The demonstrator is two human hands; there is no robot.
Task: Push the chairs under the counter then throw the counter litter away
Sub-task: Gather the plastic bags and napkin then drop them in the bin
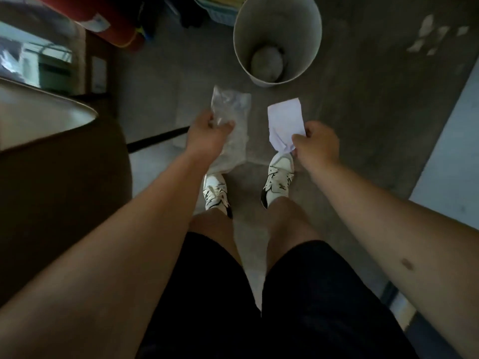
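While I stand on the grey floor (363,125) with both arms stretched forward, the litter step looks to be the one in hand: each hand carries a piece of rubbish, and no chairs show in this view, so I cannot tell how they stand. My left hand (207,130) has its fingers (229,124) pinched shut on a clear plastic bag (230,104), which hangs down below my grip toward my left shoe (216,194). My right hand (317,142) has its fingers closed on a crumpled white paper (285,123), its free end standing up beyond my knuckles. The round bin (277,40) sits ahead of both hands, beyond the fingertips and a little nearer the right hand, apart from bag and paper alike; something pale lies at its bottom. The rounded edge of the desk (46,120) is off to the left of my left hand. Next, I judge, I need to carry both hands forward until they are over the bin's mouth, then loosen each grip so the pieces drop inside; the light bag may drift, so it wants releasing low.
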